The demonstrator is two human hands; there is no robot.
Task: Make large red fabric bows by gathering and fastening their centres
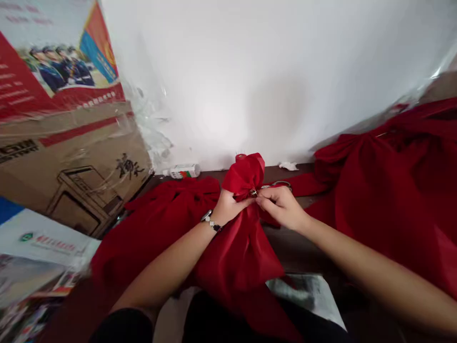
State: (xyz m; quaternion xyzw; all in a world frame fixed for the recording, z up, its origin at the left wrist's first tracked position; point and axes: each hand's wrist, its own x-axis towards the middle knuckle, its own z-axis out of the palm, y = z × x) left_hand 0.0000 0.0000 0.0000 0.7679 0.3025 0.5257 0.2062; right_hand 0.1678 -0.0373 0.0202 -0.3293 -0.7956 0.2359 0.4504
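Observation:
A gathered bundle of red cloth stands bunched between my hands at the middle of the view. Its lower part fans out toward me over the table. My left hand, with a bracelet on the wrist, is closed round the pinched neck of the cloth from the left. My right hand pinches the same neck from the right, fingers pressed together at a small metal piece that I cannot identify. A red spool top shows just behind the bundle.
More red cloth lies in heaps at the left and right. A white tube or bottle lies by the white wall. Scissor handles peek out behind my right hand. A cardboard box stands at left, printed paper near me.

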